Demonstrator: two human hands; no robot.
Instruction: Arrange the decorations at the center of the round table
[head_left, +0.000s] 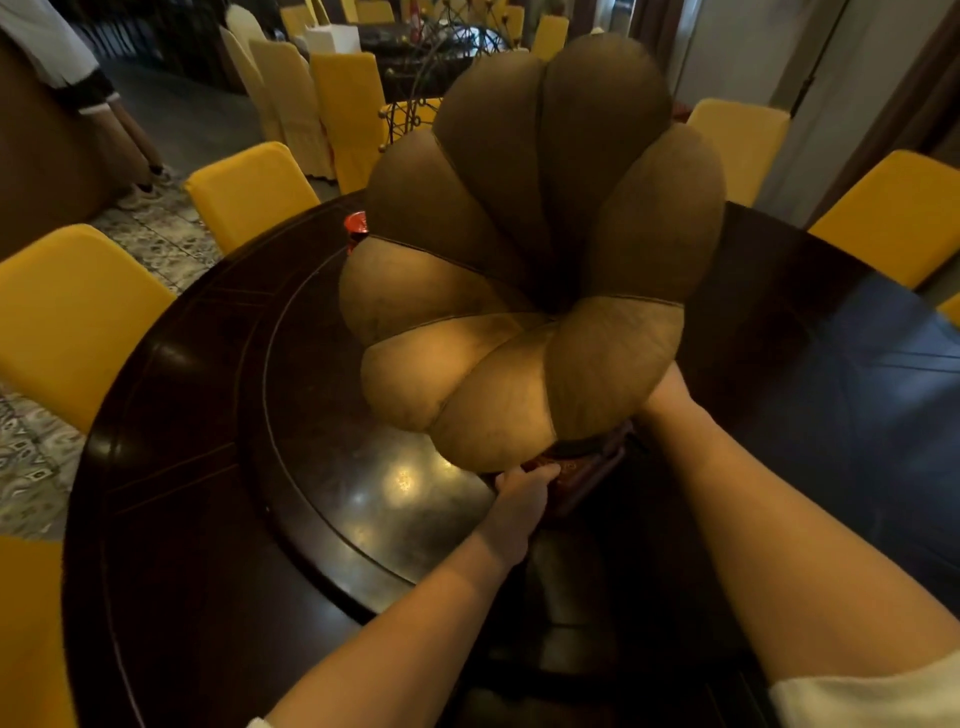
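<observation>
A big brown flower-shaped horn (530, 249), like a gramophone's, fills the middle of the view and stands on a dark reddish base (582, 470). The base rests on the round inner turntable (332, 467) of the dark wooden round table (171, 467). My left hand (522, 488) grips the base's near left corner under the horn. My right hand (667, 389) reaches behind the horn's lower right petal; its fingers are hidden, seemingly holding the horn or its neck. A small red object (356, 228) peeks out behind the horn at its left.
Yellow-covered chairs (78, 317) ring the table on the left and right (893, 213). More chairs and a second table with a wire ornament (441, 62) stand at the back. A person's legs (130, 145) are at the far left.
</observation>
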